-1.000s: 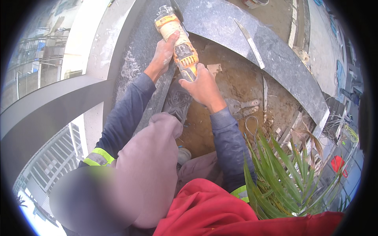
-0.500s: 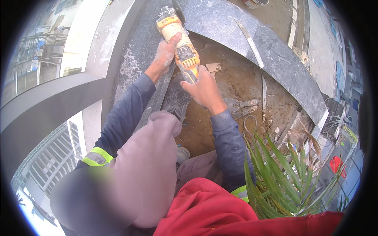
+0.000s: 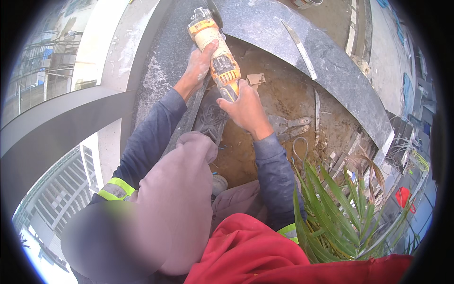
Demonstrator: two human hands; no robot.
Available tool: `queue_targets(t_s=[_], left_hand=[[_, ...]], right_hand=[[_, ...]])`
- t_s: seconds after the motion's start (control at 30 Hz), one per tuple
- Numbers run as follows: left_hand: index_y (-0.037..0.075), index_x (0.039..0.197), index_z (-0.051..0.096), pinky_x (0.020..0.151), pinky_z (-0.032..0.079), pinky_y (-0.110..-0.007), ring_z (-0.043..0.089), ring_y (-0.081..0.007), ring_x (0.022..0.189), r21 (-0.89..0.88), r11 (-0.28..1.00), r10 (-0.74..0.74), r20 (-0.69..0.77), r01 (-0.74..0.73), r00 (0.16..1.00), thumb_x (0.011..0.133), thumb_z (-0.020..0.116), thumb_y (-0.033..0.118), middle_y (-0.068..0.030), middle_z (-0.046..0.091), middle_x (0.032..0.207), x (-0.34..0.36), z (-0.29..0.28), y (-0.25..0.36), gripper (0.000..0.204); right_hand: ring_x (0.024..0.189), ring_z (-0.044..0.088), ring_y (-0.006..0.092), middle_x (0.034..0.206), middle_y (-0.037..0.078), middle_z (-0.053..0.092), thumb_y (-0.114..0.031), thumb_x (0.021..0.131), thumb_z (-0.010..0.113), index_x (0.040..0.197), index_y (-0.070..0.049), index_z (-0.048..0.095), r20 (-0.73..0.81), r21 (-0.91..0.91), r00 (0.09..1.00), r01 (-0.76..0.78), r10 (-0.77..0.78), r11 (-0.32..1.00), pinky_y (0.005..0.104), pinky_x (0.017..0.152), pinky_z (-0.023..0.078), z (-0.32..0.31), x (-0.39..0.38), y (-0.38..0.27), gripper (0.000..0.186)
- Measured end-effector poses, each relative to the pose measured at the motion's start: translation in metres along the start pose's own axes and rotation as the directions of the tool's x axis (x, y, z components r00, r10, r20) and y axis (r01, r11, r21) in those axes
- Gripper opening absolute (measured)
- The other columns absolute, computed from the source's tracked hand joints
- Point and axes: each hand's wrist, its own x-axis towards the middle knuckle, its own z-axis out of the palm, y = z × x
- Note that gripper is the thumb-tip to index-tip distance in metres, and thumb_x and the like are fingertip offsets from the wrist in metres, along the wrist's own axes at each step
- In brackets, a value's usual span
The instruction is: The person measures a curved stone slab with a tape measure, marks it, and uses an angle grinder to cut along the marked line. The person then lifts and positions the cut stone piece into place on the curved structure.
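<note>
An angle grinder [image 3: 222, 64] with a yellow-orange and black housing is held in both my hands, its body slanting up and to the left. My left hand [image 3: 197, 66] wraps round the pale, taped front part, the thumb lying across it. My right hand [image 3: 245, 108] is closed round the rear end of the housing. At the top, the dark disc [image 3: 215, 13] stands edge-on over the grey stone slab [image 3: 253, 21]. Whether the disc touches the slab or is spinning I cannot tell.
A curved pale strip [image 3: 299, 49] lies on the slab. Below are brown soil [image 3: 241, 156], scraper-like tools [image 3: 291, 125] and a cardboard scrap [image 3: 256, 79]. A grey metal frame [image 3: 71, 113] stands left. Green plant leaves [image 3: 336, 213] rise at the right; a bucket [image 3: 306, 4] is far off.
</note>
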Motion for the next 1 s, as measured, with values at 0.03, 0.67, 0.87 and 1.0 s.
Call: queue_targets(t_s=[0.03, 0.67, 0.87, 1.0], left_hand=[[-0.004, 0.129, 0.058, 0.092, 0.054, -0.034, 0.069, -0.0169, 0.101, 0.002, 1.0, 0.002, -0.005, -0.002, 1.0, 0.104, 0.06, 0.044, -0.0104, 0.069, 0.112, 0.0, 0.0, -0.001, 0.054], [-0.004, 0.126, 0.059, 0.087, 0.056, -0.034, 0.07, -0.0162, 0.096, -0.04, 0.999, -0.022, 0.01, 0.023, 1.0, 0.105, 0.059, 0.041, -0.01, 0.07, 0.109, -0.009, 0.003, -0.005, 0.05], [-0.005, 0.126, 0.059, 0.086, 0.057, -0.033, 0.07, -0.0162, 0.095, -0.051, 0.998, -0.034, 0.007, 0.035, 0.999, 0.104, 0.062, 0.039, -0.0098, 0.07, 0.108, -0.009, 0.004, -0.007, 0.049], [-0.004, 0.127, 0.059, 0.088, 0.056, -0.033, 0.07, -0.0157, 0.096, -0.017, 0.999, -0.028, -0.003, 0.028, 1.0, 0.104, 0.06, 0.042, -0.0095, 0.07, 0.109, -0.012, 0.004, -0.008, 0.052]], right_hand=[[0.095, 0.07, 0.0493, 0.097, 0.036, 0.07, -0.019, 0.08, 0.082, 0.109, 0.01, 0.054, 0.003, -0.005, 1.0, -0.002, 0.002, 1.0, 0.0514, 0.08, 0.057, -0.001, -0.001, 0.0, 0.05], [0.096, 0.07, 0.0494, 0.098, 0.036, 0.07, -0.019, 0.08, 0.083, 0.109, 0.011, 0.054, 0.006, 0.006, 0.999, -0.039, 0.039, 0.999, 0.0512, 0.081, 0.056, -0.002, -0.011, 0.0, 0.052], [0.097, 0.07, 0.0493, 0.098, 0.036, 0.069, -0.019, 0.08, 0.083, 0.108, 0.01, 0.054, 0.005, 0.006, 0.999, -0.04, 0.04, 0.999, 0.0514, 0.081, 0.056, -0.003, -0.015, -0.002, 0.05], [0.097, 0.07, 0.0493, 0.098, 0.036, 0.069, -0.019, 0.08, 0.083, 0.108, 0.011, 0.054, 0.001, -0.003, 0.999, -0.032, 0.032, 0.999, 0.0512, 0.081, 0.056, -0.002, -0.016, 0.0, 0.051]])
